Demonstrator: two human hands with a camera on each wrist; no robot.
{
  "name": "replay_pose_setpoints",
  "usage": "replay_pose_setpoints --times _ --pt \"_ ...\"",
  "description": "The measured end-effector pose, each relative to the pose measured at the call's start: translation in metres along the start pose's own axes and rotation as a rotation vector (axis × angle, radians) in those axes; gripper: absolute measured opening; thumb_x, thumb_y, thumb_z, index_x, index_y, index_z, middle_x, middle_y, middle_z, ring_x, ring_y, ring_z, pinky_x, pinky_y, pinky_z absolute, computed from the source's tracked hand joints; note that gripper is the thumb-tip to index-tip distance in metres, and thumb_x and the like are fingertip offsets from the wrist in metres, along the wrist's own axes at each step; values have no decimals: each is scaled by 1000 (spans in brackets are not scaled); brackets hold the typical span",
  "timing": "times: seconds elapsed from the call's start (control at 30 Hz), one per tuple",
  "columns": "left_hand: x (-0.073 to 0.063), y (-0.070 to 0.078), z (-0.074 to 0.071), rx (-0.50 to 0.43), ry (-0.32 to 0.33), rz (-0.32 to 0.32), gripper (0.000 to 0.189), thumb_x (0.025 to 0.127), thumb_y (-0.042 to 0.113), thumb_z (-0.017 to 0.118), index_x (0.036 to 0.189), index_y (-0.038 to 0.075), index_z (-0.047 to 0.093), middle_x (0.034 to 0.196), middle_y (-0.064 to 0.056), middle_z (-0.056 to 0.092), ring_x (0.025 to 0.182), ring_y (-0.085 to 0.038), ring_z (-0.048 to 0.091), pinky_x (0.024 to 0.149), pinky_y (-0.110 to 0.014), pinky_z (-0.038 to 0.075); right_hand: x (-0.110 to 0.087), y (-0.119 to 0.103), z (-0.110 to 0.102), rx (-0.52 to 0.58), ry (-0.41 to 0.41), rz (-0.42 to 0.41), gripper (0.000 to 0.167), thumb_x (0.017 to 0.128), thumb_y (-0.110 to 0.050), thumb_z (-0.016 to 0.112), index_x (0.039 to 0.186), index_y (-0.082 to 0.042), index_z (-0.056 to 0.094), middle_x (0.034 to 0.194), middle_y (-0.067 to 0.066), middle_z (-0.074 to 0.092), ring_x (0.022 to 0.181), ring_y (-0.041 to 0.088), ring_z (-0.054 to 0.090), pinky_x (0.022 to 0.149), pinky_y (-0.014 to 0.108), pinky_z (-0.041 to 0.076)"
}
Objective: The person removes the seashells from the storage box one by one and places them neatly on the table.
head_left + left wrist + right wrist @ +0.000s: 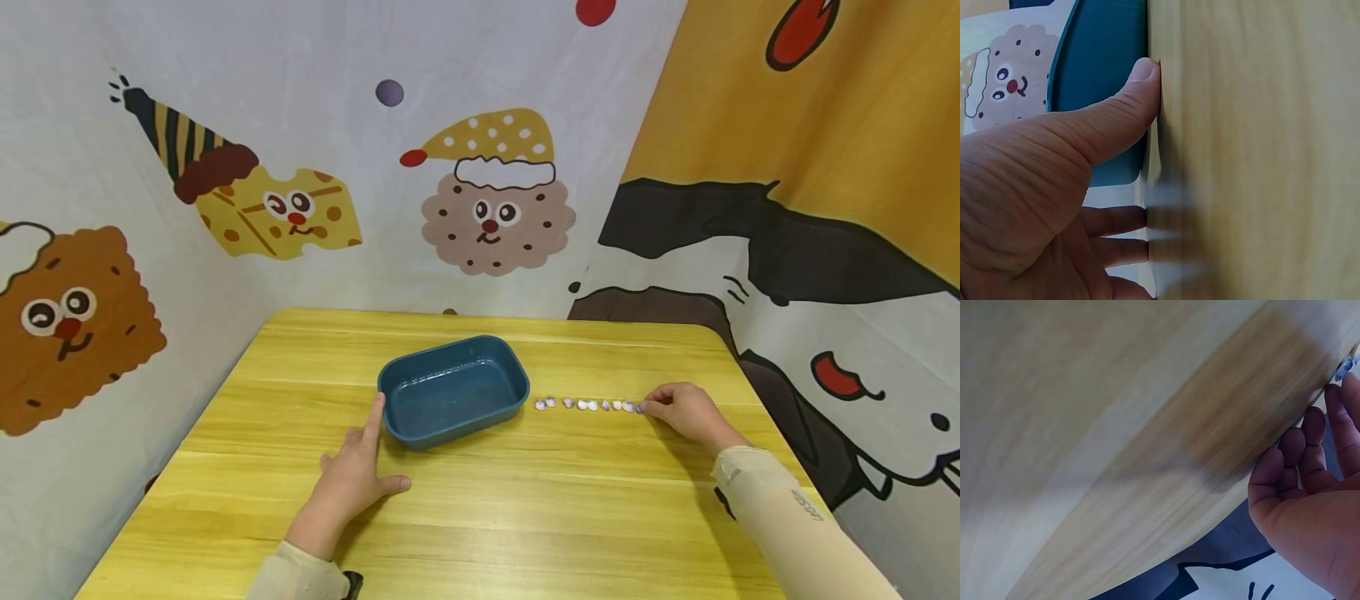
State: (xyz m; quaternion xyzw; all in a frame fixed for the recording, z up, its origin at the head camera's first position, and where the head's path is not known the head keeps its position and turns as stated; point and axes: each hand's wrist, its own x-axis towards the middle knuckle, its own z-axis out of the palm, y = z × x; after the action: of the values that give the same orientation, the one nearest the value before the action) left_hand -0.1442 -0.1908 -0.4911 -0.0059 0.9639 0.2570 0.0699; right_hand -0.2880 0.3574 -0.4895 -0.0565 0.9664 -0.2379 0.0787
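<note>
A dark teal rectangular plastic box sits open-topped on the wooden table, with nothing inside. My left hand is beside its left end, the straight index finger touching the wall and the thumb stretched out over the table. In the left wrist view the thumb overlaps the box's side. To the right of the box runs a row of small purple-and-white shell-like pieces. At the row's right end my right hand pinches the last piece between thumb and index finger, its other fingers curled near the tabletop.
The yellow wood-grain table has rounded far corners. Behind it hangs a white cloth printed with cartoon food, and an orange cloth section stands at the right edge.
</note>
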Motion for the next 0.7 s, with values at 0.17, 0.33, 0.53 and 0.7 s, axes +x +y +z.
replay_pose_setpoints --times 0.17,0.33,0.53,0.7 --pt "-1 1 -1 -1 -3 1 143 80 48 94 172 28 -13 157 -47 39 142 -64 48 107 -93 25 -1 0 0 -5 3 1 27 104 -34 72 109 -10 80 108 9 78 92 19 65 83 37 52" --pt "0 1 0 0 -3 3 143 80 48 94 172 28 -13 157 -46 40 141 -63 49 107 -93 25 0 3 2 -11 10 7 28 104 -36 71 110 -10 80 109 9 78 91 19 64 82 35 51" --pt "0 1 0 -2 -7 -7 147 79 48 93 171 23 -19 158 -47 38 146 -64 43 108 -93 24 -2 1 2 -7 6 24 30 105 -38 69 111 -9 79 108 9 78 85 19 59 76 32 47" --pt "0 -1 -1 -15 -17 -18 150 80 50 93 169 16 -24 160 -47 35 152 -63 34 109 -92 21 -4 0 2 16 4 40 34 106 -41 68 112 -9 79 105 8 76 82 19 56 72 31 44"
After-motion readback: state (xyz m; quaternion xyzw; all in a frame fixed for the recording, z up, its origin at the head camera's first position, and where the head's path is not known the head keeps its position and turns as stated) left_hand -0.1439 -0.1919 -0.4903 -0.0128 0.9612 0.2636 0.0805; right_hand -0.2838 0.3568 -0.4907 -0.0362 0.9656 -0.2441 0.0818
